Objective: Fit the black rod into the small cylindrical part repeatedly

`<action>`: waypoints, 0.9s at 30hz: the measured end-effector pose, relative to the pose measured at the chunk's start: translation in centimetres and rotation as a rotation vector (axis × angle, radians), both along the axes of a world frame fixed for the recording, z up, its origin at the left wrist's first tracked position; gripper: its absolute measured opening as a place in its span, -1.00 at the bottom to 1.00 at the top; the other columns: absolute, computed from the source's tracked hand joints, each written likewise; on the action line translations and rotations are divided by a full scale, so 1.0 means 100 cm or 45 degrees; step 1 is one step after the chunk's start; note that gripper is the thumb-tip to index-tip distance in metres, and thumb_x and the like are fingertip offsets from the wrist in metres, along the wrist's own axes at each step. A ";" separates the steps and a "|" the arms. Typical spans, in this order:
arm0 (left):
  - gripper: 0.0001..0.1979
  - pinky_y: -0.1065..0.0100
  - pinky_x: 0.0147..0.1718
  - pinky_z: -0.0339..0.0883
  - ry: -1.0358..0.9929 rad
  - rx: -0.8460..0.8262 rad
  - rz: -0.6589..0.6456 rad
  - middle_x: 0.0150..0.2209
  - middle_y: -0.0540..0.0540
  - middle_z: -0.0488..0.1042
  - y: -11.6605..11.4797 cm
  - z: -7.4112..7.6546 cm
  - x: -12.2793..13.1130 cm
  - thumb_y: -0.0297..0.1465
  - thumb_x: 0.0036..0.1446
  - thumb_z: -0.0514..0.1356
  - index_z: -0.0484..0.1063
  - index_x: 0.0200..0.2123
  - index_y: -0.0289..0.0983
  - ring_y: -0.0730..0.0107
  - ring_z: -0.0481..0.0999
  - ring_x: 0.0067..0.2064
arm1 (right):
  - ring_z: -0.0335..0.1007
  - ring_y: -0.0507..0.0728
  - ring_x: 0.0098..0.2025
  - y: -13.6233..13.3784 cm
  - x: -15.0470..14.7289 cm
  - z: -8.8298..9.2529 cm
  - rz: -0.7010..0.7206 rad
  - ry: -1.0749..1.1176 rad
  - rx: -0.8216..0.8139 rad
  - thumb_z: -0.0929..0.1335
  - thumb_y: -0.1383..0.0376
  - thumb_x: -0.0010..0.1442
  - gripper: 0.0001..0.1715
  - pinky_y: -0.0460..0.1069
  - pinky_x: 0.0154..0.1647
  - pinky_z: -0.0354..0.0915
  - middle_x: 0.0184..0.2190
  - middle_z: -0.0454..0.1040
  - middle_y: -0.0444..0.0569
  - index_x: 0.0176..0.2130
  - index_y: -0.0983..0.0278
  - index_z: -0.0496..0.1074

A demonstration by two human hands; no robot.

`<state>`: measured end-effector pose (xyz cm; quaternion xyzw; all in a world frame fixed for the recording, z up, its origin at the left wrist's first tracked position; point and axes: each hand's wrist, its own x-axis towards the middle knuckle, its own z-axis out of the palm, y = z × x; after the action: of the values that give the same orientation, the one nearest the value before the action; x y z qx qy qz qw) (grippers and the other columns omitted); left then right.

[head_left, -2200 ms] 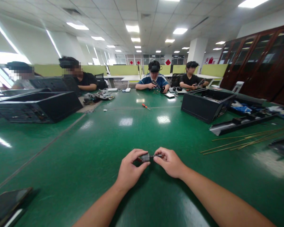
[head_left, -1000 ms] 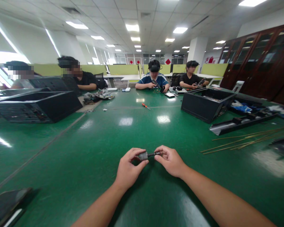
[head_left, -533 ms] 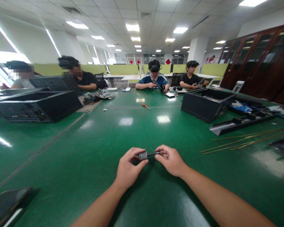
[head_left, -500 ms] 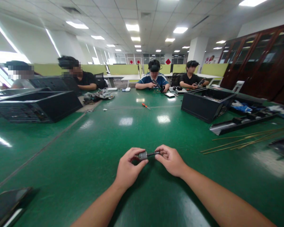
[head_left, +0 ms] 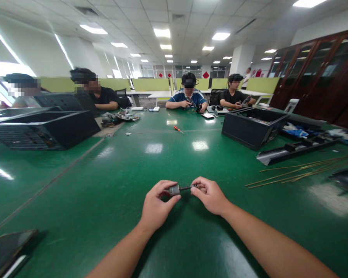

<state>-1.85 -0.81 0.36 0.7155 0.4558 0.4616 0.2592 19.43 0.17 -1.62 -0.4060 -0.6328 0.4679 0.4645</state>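
Note:
My left hand [head_left: 158, 206] is closed around a small grey cylinder [head_left: 174, 190] that looks like a little electric motor, thumb below and fingers above. From its right end a thin dark shaft [head_left: 185, 188] runs toward my right hand [head_left: 210, 196]. There, my thumb and fingers pinch a small dark metal piece [head_left: 194, 186] at the shaft's far end. My fingers hide part of it, so I cannot tell its exact kind. Both hands are held low over the green tabletop [head_left: 118, 170].
An orange screwdriver [head_left: 177, 129] lies ahead. Black computer cases stand left [head_left: 46, 129] and right [head_left: 249, 127]. Thin brass-coloured rods [head_left: 295, 172] and a long metal rail [head_left: 292, 150] lie at right, a dark flat object [head_left: 10, 251] at lower left. Several co-workers [head_left: 188, 94] sit across the table.
My right hand has shifted very slightly to the right, while my left hand keeps its hold on the cylinder. A person in the far background has moved left.

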 end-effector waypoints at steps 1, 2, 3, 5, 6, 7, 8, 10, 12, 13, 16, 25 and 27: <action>-0.72 0.29 -0.18 0.47 0.001 0.000 0.001 -0.15 -0.08 0.50 0.000 0.000 0.000 -0.39 0.03 0.34 0.53 -0.13 -0.17 0.29 0.54 -0.14 | 0.44 0.08 -0.37 0.000 0.000 0.000 -0.002 -0.008 0.002 0.37 0.22 0.20 -0.81 -0.05 -0.33 0.30 -0.39 0.50 -0.06 -0.22 0.30 0.43; -0.72 0.29 -0.18 0.47 -0.001 0.000 0.001 -0.15 -0.08 0.50 0.000 0.000 0.000 -0.39 0.02 0.34 0.53 -0.14 -0.17 0.30 0.54 -0.14 | 0.45 0.08 -0.37 0.001 0.001 0.000 -0.004 -0.016 0.004 0.37 0.22 0.20 -0.81 -0.05 -0.32 0.30 -0.40 0.50 -0.06 -0.22 0.30 0.43; -0.73 0.30 -0.19 0.47 -0.004 0.000 0.001 -0.15 -0.08 0.50 0.000 0.001 0.000 -0.39 0.02 0.34 0.53 -0.14 -0.17 0.30 0.54 -0.15 | 0.45 0.08 -0.37 0.001 0.001 0.000 -0.008 -0.022 0.005 0.37 0.22 0.20 -0.81 -0.05 -0.32 0.31 -0.40 0.50 -0.06 -0.23 0.30 0.43; -0.73 0.31 -0.20 0.48 -0.006 -0.002 0.002 -0.16 -0.07 0.50 0.000 0.001 0.001 -0.39 0.02 0.34 0.53 -0.14 -0.17 0.31 0.55 -0.16 | 0.45 0.08 -0.38 0.001 0.002 0.000 -0.016 -0.026 0.006 0.37 0.22 0.20 -0.81 -0.06 -0.33 0.31 -0.41 0.49 -0.07 -0.24 0.30 0.43; -0.73 0.31 -0.20 0.48 -0.005 -0.001 0.004 -0.16 -0.07 0.50 0.000 0.001 0.001 -0.40 0.02 0.34 0.53 -0.15 -0.17 0.31 0.55 -0.16 | 0.45 0.08 -0.38 0.001 0.002 0.000 -0.019 -0.026 0.007 0.37 0.22 0.20 -0.82 -0.06 -0.33 0.30 -0.42 0.49 -0.07 -0.24 0.30 0.43; -0.73 0.31 -0.20 0.48 -0.005 0.000 0.007 -0.17 -0.06 0.50 0.000 0.001 0.001 -0.40 0.02 0.34 0.53 -0.15 -0.17 0.32 0.55 -0.16 | 0.45 0.08 -0.38 0.001 0.002 0.000 -0.022 -0.022 0.007 0.37 0.22 0.19 -0.82 -0.06 -0.33 0.30 -0.42 0.49 -0.08 -0.25 0.30 0.42; -0.73 0.31 -0.19 0.48 -0.004 0.000 0.009 -0.17 -0.06 0.51 0.000 0.001 0.001 -0.40 0.02 0.34 0.53 -0.15 -0.17 0.31 0.55 -0.16 | 0.45 0.07 -0.38 0.001 0.002 0.001 -0.024 -0.017 0.009 0.37 0.22 0.19 -0.83 -0.06 -0.33 0.30 -0.42 0.49 -0.08 -0.26 0.30 0.42; -0.73 0.31 -0.18 0.48 -0.004 0.000 0.013 -0.16 -0.06 0.51 0.001 -0.001 0.001 -0.40 0.01 0.34 0.53 -0.15 -0.17 0.31 0.55 -0.14 | 0.45 0.07 -0.38 0.001 0.002 0.000 -0.026 -0.011 0.012 0.37 0.23 0.19 -0.84 -0.06 -0.33 0.30 -0.42 0.49 -0.08 -0.26 0.29 0.42; -0.72 0.31 -0.18 0.47 -0.005 -0.006 0.011 -0.15 -0.06 0.51 0.002 -0.002 0.000 -0.40 0.01 0.34 0.53 -0.14 -0.16 0.30 0.54 -0.14 | 0.45 0.07 -0.38 0.001 0.002 0.000 -0.027 -0.010 0.013 0.37 0.23 0.19 -0.84 -0.06 -0.32 0.31 -0.42 0.49 -0.08 -0.27 0.29 0.42; -0.72 0.31 -0.18 0.47 -0.003 -0.011 0.009 -0.15 -0.07 0.50 0.003 -0.003 0.000 -0.40 0.01 0.34 0.53 -0.14 -0.16 0.30 0.54 -0.13 | 0.45 0.07 -0.38 0.001 0.002 0.000 -0.027 -0.010 0.012 0.37 0.23 0.19 -0.84 -0.06 -0.32 0.31 -0.43 0.49 -0.08 -0.27 0.29 0.42; -0.72 0.31 -0.19 0.47 0.023 -0.017 0.004 -0.16 -0.07 0.51 0.004 -0.003 0.000 -0.42 0.00 0.33 0.53 -0.15 -0.17 0.30 0.54 -0.14 | 0.45 0.07 -0.39 0.002 0.002 0.000 -0.023 -0.018 0.009 0.37 0.23 0.19 -0.84 -0.06 -0.32 0.31 -0.44 0.49 -0.09 -0.28 0.29 0.41; -0.69 0.18 -0.05 0.39 0.380 0.065 0.093 -0.15 -0.09 0.55 0.008 -0.002 -0.002 -0.36 0.05 0.28 0.52 -0.08 -0.16 0.22 0.53 -0.10 | 0.45 0.07 -0.38 -0.001 0.002 0.003 -0.016 0.018 0.031 0.38 0.22 0.18 -0.82 -0.06 -0.32 0.31 -0.42 0.49 -0.07 -0.27 0.30 0.41; -0.68 0.14 -0.01 0.37 0.416 0.030 0.210 -0.11 -0.12 0.56 0.015 -0.003 -0.010 -0.27 0.10 0.24 0.48 -0.05 -0.18 0.17 0.54 -0.07 | 0.46 0.08 -0.37 -0.001 0.002 0.003 -0.009 0.034 0.038 0.38 0.21 0.18 -0.82 -0.05 -0.30 0.33 -0.42 0.49 -0.06 -0.27 0.30 0.41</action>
<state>-2.87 0.71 0.06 0.7443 0.5435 0.3642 0.1344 19.66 0.09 -1.27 -0.3950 -0.6321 0.4622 0.4804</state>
